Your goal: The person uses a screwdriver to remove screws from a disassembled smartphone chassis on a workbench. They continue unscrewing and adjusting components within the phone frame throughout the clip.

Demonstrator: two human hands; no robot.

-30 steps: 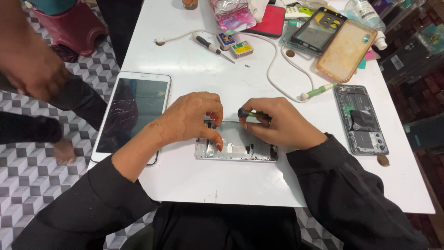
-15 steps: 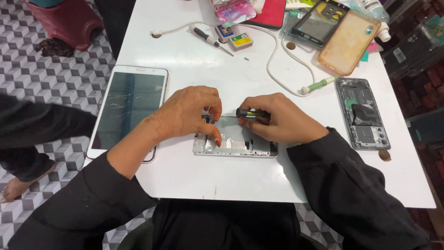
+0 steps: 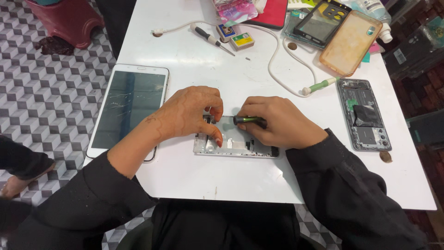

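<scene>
Silver opened phone frame [image 3: 236, 146] lies on the white surface [image 3: 194, 176] under both hands, the left hand [image 3: 192, 113] pressing it with fingertips while the right hand [image 3: 277, 122] grasps a dark screwdriver [image 3: 249, 120] over it.

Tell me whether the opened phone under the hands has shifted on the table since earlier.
No. The opened phone lies as before relative to the tablet.

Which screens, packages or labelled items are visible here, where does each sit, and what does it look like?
Tablet: left edge of the white table, white frame, dark cracked screen, beside the left hand.
Two small boxes: top centre, one blue-and-white, one yellow-green.
Phone with dark screen: top right, black frame.
Pink printed packet: top edge, shiny plastic.
</scene>
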